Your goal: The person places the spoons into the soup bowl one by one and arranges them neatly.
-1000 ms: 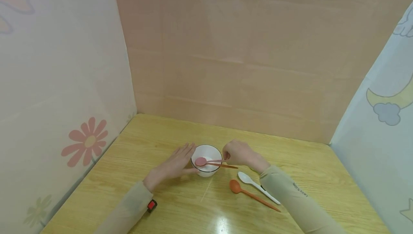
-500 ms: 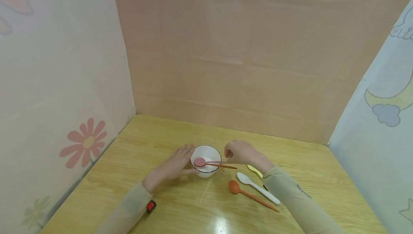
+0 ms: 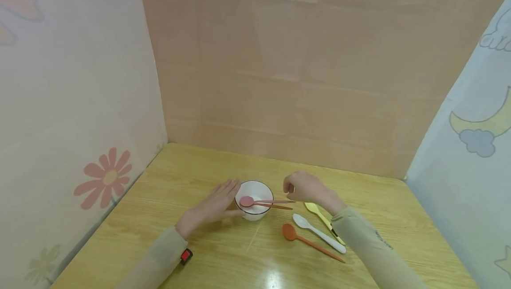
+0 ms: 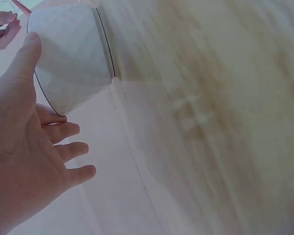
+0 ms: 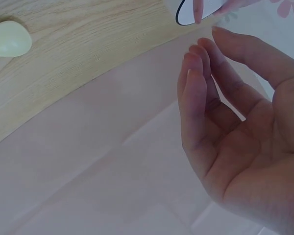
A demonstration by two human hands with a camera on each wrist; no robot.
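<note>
Head view has the pink spoon [image 3: 247,201] and an orange handle [image 3: 279,207] leaning over the rim of the white bowl [image 3: 255,189] on the counter [image 3: 223,258]. The spoon looks light, stiff and smooth, easiest to take by its handle end; the bowl seems hard, perhaps breakable, its material unclear, and best steadied by its outer wall. Left wrist shows what the head view mostly hides: the left hand [image 3: 215,202] spread, thumb flat on that wall, index finger by the rim. Right wrist reveals the right hand [image 3: 305,187] loosely bent, a gap between thumb and fingertips, holding nothing, just beside the pink spoon's end.
</note>
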